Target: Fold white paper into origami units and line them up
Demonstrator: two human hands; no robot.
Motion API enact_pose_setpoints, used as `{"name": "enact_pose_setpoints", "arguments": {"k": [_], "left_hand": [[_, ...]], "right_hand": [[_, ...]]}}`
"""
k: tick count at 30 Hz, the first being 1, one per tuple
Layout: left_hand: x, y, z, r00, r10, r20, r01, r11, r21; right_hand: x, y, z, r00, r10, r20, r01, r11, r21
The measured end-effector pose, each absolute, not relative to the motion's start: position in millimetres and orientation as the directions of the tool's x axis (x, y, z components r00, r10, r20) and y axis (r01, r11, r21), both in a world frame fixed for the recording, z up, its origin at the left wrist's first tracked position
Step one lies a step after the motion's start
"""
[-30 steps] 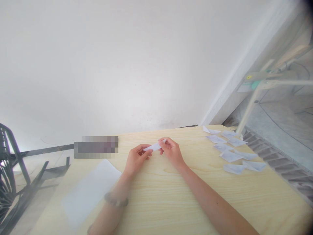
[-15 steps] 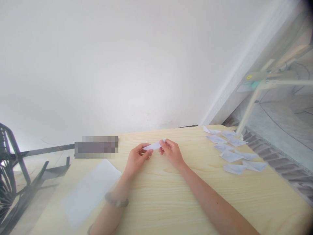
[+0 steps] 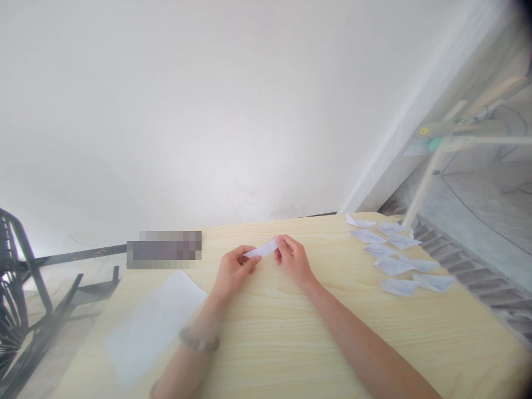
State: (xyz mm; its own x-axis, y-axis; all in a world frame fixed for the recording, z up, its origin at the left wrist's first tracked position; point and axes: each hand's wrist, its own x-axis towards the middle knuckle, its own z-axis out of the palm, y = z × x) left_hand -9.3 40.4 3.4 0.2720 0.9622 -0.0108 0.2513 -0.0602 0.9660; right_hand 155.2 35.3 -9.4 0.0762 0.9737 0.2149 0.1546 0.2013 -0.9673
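Note:
A narrow strip of folded white paper (image 3: 264,249) is held between my two hands, above the middle of the table. My left hand (image 3: 233,271) grips its left end, thumb on the near face and fingers behind. At the other end, the thumb and fingers of my right hand (image 3: 293,260) pinch the upper right corner. Off to the right lie several folded paper boats (image 3: 393,265) in loose rows. White paper sheets (image 3: 160,321) rest beside my left forearm, partly blurred.
The light wood table (image 3: 282,343) meets a white wall (image 3: 233,122). A blurred-out object (image 3: 164,250) sits at its back left edge. A dark chair (image 3: 25,277) stands at left, and a pale metal frame (image 3: 432,172) rises beyond the right corner.
My right thumb and fingers have shifted slightly right along the folded paper, toward its end. My left hand stays nearly in place.

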Motion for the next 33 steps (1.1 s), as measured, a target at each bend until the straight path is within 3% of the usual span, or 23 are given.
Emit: {"name": "enact_pose_setpoints", "arguments": {"k": [10, 19, 23, 28, 33], "left_hand": [[-5.3, 38.8, 4.5, 0.200, 0.969, -0.142, 0.182, 0.105, 0.978], [-7.1, 38.2, 5.6, 0.232, 0.970, -0.075, 0.269, 0.010, 0.963], [-5.5, 36.4, 5.5, 0.208, 0.978, 0.030, 0.285, -0.090, 0.954], [-6.4, 36.3, 4.2, 0.172, 0.958, 0.231, 0.491, -0.287, 0.823], [-11.0, 40.6, -5.3, 0.300, 0.892, 0.337, 0.666, -0.449, 0.596]], "right_hand": [[153.9, 34.7, -7.5, 0.029, 0.990, 0.138, 0.154, 0.132, -0.979], [157.3, 35.6, -9.0, 0.023, 0.992, 0.121, 0.173, 0.115, -0.978], [153.5, 35.1, -9.0, 0.063, 0.981, 0.184, 0.184, 0.169, -0.968], [148.4, 36.3, -10.9, 0.036, 0.912, 0.409, 0.388, 0.364, -0.847], [147.3, 36.9, -15.6, -0.066, 0.893, 0.446, 0.556, 0.404, -0.726]]}}
